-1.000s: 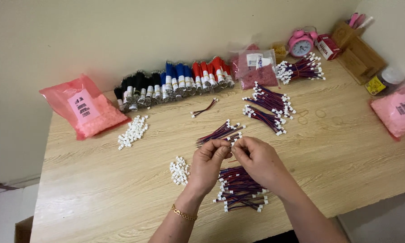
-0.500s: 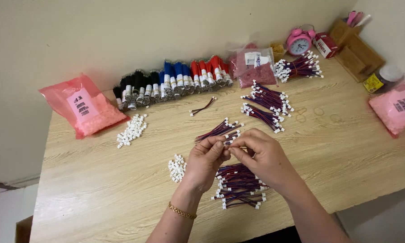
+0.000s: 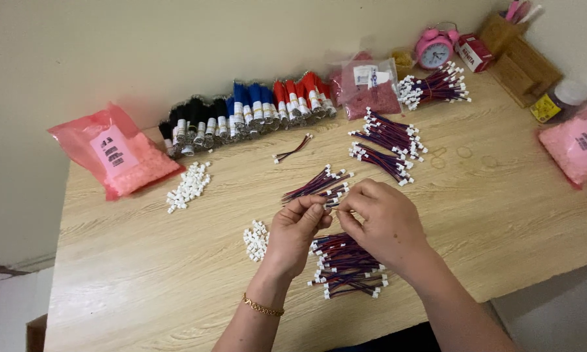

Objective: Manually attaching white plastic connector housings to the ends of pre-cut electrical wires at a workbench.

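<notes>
My left hand (image 3: 297,229) and my right hand (image 3: 379,220) meet over the middle of the wooden table (image 3: 143,274), fingertips pinched together on one thin red-and-dark wire lead (image 3: 331,205) with a small white connector. Just beyond the fingers lies a loose bunch of leads (image 3: 316,184). Under my right wrist sits a pile of leads with white connectors (image 3: 347,266). A small heap of white connectors (image 3: 256,238) lies left of my left hand.
Another heap of white connectors (image 3: 189,186) and a pink bag (image 3: 114,156) lie at the left. Black, blue and red wire bundles (image 3: 248,114) line the wall. Tied lead bundles (image 3: 388,140), a pink clock (image 3: 435,49), a wooden holder (image 3: 518,55) and a pink bag (image 3: 577,146) stand right.
Both hands stay pinched on the lead in the same spot; the fingers have shifted only slightly. The view has moved a little.
</notes>
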